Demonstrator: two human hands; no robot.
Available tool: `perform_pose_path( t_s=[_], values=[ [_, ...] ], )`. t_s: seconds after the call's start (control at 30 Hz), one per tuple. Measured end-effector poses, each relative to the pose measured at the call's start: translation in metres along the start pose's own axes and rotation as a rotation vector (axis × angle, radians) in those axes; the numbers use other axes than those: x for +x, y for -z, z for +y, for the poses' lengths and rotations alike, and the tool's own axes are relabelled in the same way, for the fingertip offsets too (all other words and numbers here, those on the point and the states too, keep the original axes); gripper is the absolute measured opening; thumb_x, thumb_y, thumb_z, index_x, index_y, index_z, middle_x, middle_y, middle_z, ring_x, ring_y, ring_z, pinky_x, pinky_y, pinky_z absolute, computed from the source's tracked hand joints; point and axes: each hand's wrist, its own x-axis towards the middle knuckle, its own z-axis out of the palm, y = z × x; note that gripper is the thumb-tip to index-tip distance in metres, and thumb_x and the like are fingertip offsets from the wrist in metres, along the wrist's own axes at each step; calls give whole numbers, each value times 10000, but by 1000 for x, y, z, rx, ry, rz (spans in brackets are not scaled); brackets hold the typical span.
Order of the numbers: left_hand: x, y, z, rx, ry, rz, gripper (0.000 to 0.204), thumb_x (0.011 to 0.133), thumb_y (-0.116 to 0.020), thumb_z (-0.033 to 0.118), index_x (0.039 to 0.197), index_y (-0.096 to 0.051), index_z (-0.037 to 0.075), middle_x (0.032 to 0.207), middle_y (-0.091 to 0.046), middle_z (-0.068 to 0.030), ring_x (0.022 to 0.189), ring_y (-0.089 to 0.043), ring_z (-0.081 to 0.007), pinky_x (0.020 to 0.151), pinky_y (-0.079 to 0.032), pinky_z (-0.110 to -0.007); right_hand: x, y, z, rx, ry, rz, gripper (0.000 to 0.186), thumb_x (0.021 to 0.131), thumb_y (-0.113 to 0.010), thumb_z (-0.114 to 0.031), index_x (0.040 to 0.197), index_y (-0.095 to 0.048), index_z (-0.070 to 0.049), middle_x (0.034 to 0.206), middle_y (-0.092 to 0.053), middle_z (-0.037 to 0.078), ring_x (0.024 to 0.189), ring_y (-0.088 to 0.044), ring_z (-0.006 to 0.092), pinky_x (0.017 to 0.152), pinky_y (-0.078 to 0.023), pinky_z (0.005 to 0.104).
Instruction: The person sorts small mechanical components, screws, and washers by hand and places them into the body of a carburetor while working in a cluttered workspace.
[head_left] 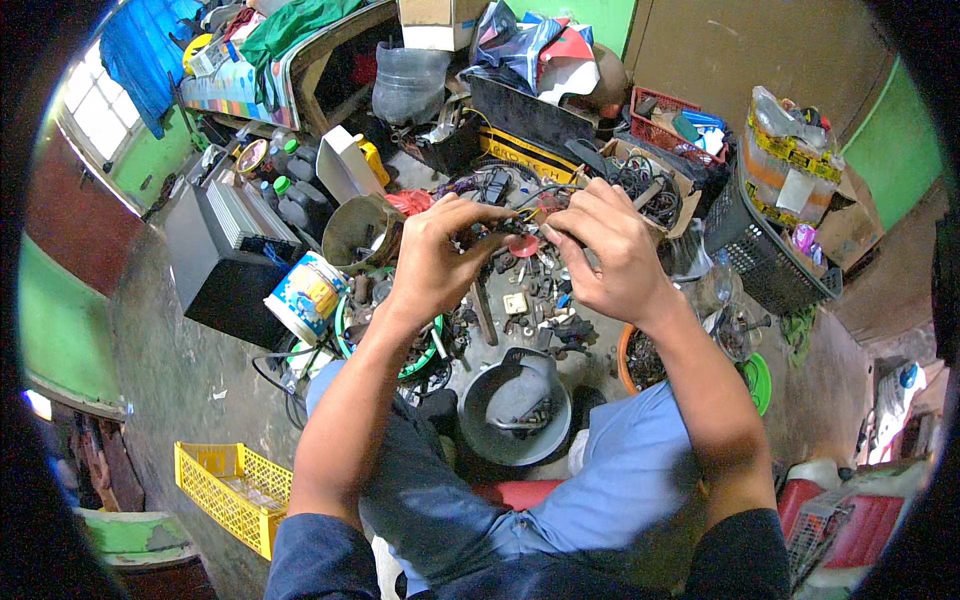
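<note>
Both hands are raised close together over the cluttered floor. My left hand (440, 255) is closed in a pinch, with its thumb and forefinger pointing right. Between the hands runs a thin wire (529, 211), partly yellow, and its ends go out of sight in my fingers. My right hand (612, 250) pinches at the wire's other side, fingers bent and thumb tucked under. Below the hands lie loose small parts, among them a red funnel-shaped piece (523, 246) and a cream square piece (515, 303). A grey basin (480, 440) with dark bits inside stands between my legs.
A patterned bucket (305, 290) and a dark box-shaped case (215, 265) stand at left. A yellow crate (225, 490) lies near left. At right are an orange-rimmed tub (627, 360), a green bowl (763, 385) and a black basket (765, 255). Cables fill a carton (690, 205).
</note>
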Motion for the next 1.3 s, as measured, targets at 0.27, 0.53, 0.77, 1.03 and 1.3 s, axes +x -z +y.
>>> perform_pose_path(
  t_s=[0.27, 0.53, 0.77, 1.03, 1.3],
  values=[
    [0, 2, 1, 1, -24, -35, 257, 762, -836, 85, 1004, -755, 54, 855, -712, -99, 753, -643, -215, 711, -502, -320, -3, -2, 1, -54, 5, -8, 70, 791, -695, -42, 846, -666, -10, 801, -582, 118, 801, -560, 304, 712, -431, 424],
    [-1, 2, 0, 43, -27, -81, 274, 750, -838, 82, 1007, -749, 54, 841, -683, -101, 762, -633, -232, 711, -496, -331, -2, -2, -1, -123, 29, -95, 97, 790, -701, -80, 868, -677, -27, 825, -587, 108, 842, -566, 298, 753, -445, 413],
    [-3, -1, 6, -47, 17, -130, 279, 764, -833, 93, 1013, -732, 19, 844, -674, -124, 778, -648, -260, 723, -498, -342, -3, -4, 0, -100, 43, -110, 107, 783, -698, -68, 879, -678, -25, 846, -595, 101, 861, -568, 294, 769, -450, 403],
    [-6, -6, 2, -99, 86, -165, 262, 790, -815, 88, 1016, -722, -6, 872, -689, -128, 790, -658, -237, 741, -503, -337, -10, -9, 1, -66, -38, -166, 118, 797, -698, -86, 907, -701, -44, 864, -613, 83, 906, -572, 282, 801, -423, 410],
    [-2, -5, 0, -227, 356, -179, 261, 846, -786, 111, 1061, -723, -23, 973, -731, -90, 886, -656, -129, 800, -515, -296, -13, -9, 11, 39, -192, -164, 163, 867, -663, -127, 1007, -742, -99, 873, -621, 66, 962, -574, 270, 897, -353, 449]
  ],
)
